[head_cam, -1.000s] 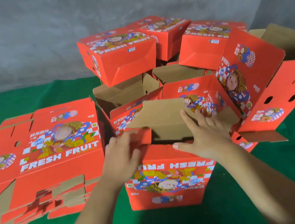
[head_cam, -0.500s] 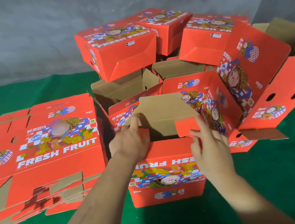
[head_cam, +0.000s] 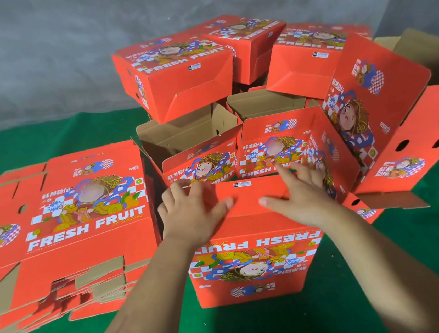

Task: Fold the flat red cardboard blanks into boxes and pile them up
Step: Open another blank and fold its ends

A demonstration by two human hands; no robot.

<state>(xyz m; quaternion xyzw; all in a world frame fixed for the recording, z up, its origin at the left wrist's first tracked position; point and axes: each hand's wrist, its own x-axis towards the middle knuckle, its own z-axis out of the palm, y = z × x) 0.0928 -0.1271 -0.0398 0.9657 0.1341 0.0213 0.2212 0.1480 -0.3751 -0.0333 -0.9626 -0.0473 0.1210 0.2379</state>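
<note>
A red cardboard box (head_cam: 253,261), printed "FRESH FRUIT" upside down from the wearer's view, stands on green cloth (head_cam: 414,253) directly in front of the person, close to the bottom centre of the view. Its top flaps are folded flat. Both hands rest on that closed top from above. The left hand (head_cam: 190,210) lies on the left part of the top, fingers straight and spread, pressing down. The right hand (head_cam: 301,195) lies on the right part, fingers likewise straight and fanned out, pointing away from the body. Neither hand curls around anything; both are flat presses.

The box's long axis runs left to right, across the person's body, so each hand covers one end and the two are about equally near it. The thumbs point toward each other near the middle seam of the top (whether the flaps have locked cannot be told).

Behind the box, touching or just beyond its far edge, is the pile of folded boxes (head_cam: 184,80), some stacked closed on top, some open and showing brown insides. To the left, just beside the box, lies a stack of flat red blanks (head_cam: 81,209). To the right, an unfolded blank (head_cam: 372,121) leans tilted against the pile.

My judgement: the flaps are being pressed home, and the next move would carry the box forward, away from the body, onto the pile.
</note>
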